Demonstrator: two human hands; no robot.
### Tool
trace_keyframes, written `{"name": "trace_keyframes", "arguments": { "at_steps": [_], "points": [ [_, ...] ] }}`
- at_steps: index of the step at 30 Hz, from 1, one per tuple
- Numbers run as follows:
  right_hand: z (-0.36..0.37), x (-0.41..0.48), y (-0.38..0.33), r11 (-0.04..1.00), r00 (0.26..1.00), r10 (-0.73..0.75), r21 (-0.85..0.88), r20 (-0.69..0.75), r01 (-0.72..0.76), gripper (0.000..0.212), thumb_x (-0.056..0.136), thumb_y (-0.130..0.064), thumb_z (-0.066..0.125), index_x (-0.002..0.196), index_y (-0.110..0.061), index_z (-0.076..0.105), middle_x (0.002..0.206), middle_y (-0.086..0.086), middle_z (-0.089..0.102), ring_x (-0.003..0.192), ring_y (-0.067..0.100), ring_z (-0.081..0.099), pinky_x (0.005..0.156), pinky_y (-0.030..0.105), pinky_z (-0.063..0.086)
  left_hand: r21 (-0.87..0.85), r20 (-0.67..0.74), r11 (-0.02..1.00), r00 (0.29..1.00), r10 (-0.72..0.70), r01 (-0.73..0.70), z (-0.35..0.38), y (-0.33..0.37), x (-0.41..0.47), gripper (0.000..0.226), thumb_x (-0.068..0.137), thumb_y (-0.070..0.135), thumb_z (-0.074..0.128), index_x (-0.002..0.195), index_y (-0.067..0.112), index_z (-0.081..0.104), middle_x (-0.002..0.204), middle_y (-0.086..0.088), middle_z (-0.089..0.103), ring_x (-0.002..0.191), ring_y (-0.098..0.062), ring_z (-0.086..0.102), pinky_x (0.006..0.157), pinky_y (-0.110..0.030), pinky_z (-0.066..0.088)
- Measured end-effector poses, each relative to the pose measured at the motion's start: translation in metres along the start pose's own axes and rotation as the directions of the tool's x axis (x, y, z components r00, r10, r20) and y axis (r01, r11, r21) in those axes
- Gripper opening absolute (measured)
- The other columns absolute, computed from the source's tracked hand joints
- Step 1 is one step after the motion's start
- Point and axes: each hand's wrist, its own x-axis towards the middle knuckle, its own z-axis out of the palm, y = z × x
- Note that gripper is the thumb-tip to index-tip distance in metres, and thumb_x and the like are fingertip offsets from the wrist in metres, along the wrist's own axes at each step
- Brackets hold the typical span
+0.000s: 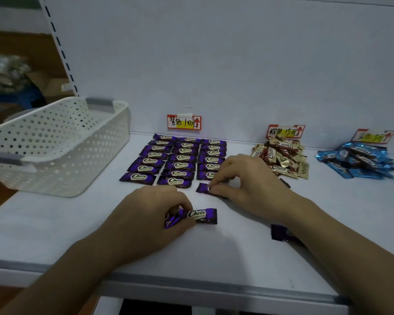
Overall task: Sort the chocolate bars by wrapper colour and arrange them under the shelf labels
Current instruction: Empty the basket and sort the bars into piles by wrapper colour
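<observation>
Purple chocolate bars [180,159] lie in three neat columns under the purple label [184,122]. My left hand [150,208] grips a couple of purple bars [200,215] just above the shelf. My right hand [243,178] pinches another purple bar [203,188] lying at the foot of the right column. Brown and gold bars [282,159] sit in a loose pile under the brown label [285,131]. Blue bars [357,161] are heaped under the blue label [373,135]. One more purple bar [280,233] lies partly hidden beneath my right forearm.
A white perforated basket [62,144] with grey handles stands at the left of the white shelf [55,223]. The shelf's front edge [191,285] runs across below my forearms. A slotted upright [59,46] rises behind the basket.
</observation>
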Motion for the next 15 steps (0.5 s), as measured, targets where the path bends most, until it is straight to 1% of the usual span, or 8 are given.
{"name": "trace_keyframes", "arguments": {
  "at_steps": [2, 4, 6, 9, 11, 13, 15],
  "points": [
    [-0.001, -0.002, 0.0, 1.0, 1.0, 0.013, -0.027, 0.007, -0.013, 0.012, 0.086, -0.041, 0.077, 0.095, -0.034, 0.079, 0.091, -0.017, 0.068, 0.087, 0.004, 0.057, 0.073, 0.016, 0.042, -0.022, -0.041, 1.0, 0.999, -0.011, 0.01, 0.004, 0.0, -0.006, 0.024, 0.087, 0.053, 0.061, 0.095, 0.033, 0.071, 0.081, 0.02, 0.061, 0.071, -0.002, 0.058, 0.063, -0.023, 0.05],
    [0.002, -0.002, 0.002, 0.999, 1.0, 0.02, -0.043, -0.001, -0.02, 0.011, 0.085, -0.038, 0.077, 0.095, -0.034, 0.079, 0.089, -0.017, 0.068, 0.085, 0.004, 0.057, 0.071, 0.012, 0.037, -0.028, -0.054, 0.999, 0.998, -0.027, 0.025, 0.006, 0.0, -0.007, 0.026, 0.087, 0.055, 0.059, 0.095, 0.033, 0.071, 0.081, 0.019, 0.062, 0.071, -0.003, 0.058, 0.063, -0.025, 0.05],
    [0.006, -0.001, 0.002, 0.999, 1.0, 0.012, -0.032, -0.013, -0.012, 0.01, 0.085, -0.034, 0.078, 0.095, -0.033, 0.08, 0.089, -0.017, 0.069, 0.084, 0.005, 0.058, 0.073, 0.016, 0.041, -0.021, -0.058, 0.999, 0.997, -0.041, 0.04, 0.006, 0.0, -0.007, 0.026, 0.086, 0.057, 0.058, 0.095, 0.035, 0.07, 0.081, 0.019, 0.061, 0.071, -0.002, 0.057, 0.063, -0.023, 0.049],
    [0.009, 0.001, 0.002, 1.0, 1.0, 0.015, -0.01, -0.026, -0.016, 0.011, 0.085, -0.032, 0.078, 0.096, -0.031, 0.08, 0.091, -0.016, 0.069, 0.082, 0.004, 0.061, 0.075, 0.026, 0.051, -0.003, -0.058, 0.999, 0.997, -0.046, 0.046, 0.006, 0.0, -0.007, 0.026, 0.086, 0.058, 0.056, 0.094, 0.036, 0.069, 0.08, 0.021, 0.058, 0.071, -0.001, 0.055, 0.062, -0.019, 0.046],
    [0.01, 0.001, 0.002, 1.0, 0.999, 0.021, 0.007, -0.036, -0.021, 0.011, 0.085, -0.032, 0.079, 0.096, -0.03, 0.08, 0.091, -0.015, 0.07, 0.081, 0.005, 0.062, 0.074, 0.032, 0.054, 0.002, -0.056, 0.999, 0.997, -0.051, 0.051, 0.006, 0.0, -0.007, 0.026, 0.086, 0.058, 0.056, 0.093, 0.037, 0.068, 0.078, 0.022, 0.056, 0.07, -0.001, 0.054, 0.061, -0.016, 0.044],
    [0.01, 0.002, 0.002, 1.0, 0.999, 0.023, 0.011, -0.035, -0.022, 0.012, 0.085, -0.032, 0.079, 0.097, -0.03, 0.08, 0.091, -0.014, 0.07, 0.082, 0.007, 0.063, 0.074, 0.035, 0.055, 0.001, -0.056, 0.999, 0.997, -0.05, 0.05, 0.007, -0.001, -0.007, 0.025, 0.086, 0.058, 0.056, 0.093, 0.037, 0.068, 0.078, 0.022, 0.056, 0.07, -0.001, 0.055, 0.061, -0.018, 0.046],
    [0.01, 0.002, 0.002, 1.0, 0.999, 0.022, 0.008, -0.035, -0.022, 0.013, 0.085, -0.031, 0.079, 0.097, -0.03, 0.08, 0.091, -0.014, 0.07, 0.081, 0.006, 0.063, 0.074, 0.034, 0.055, 0.003, -0.064, 0.999, 0.997, -0.044, 0.044, 0.007, -0.001, -0.007, 0.025, 0.086, 0.058, 0.056, 0.093, 0.037, 0.068, 0.079, 0.021, 0.058, 0.07, -0.002, 0.055, 0.061, -0.02, 0.047]
  ]
}}
